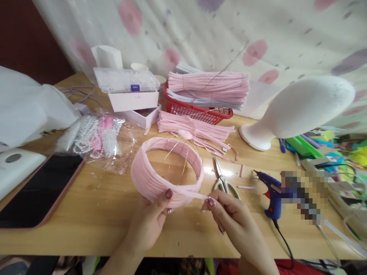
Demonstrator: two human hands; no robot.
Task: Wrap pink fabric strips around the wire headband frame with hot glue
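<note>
A pink ring point(160, 168) wound with soft pink strips stands on edge above the wooden table point(94, 217), with thin wires crossing its opening. My left hand point(149, 221) grips its lower front edge, thumb pressed on the wrapping. My right hand point(232, 217) pinches the free end of a pink strip point(195, 195) that runs off the ring, pulling it to the right.
Scissors point(223, 179) and a blue glue gun point(271, 193) lie right of the ring. Behind it are loose pink strips point(195, 131), a red basket point(197, 109) of strip bundles, a white foam head point(301, 109), clear bead boxes point(126, 80), bagged pearls point(94, 137) and a phone point(40, 191).
</note>
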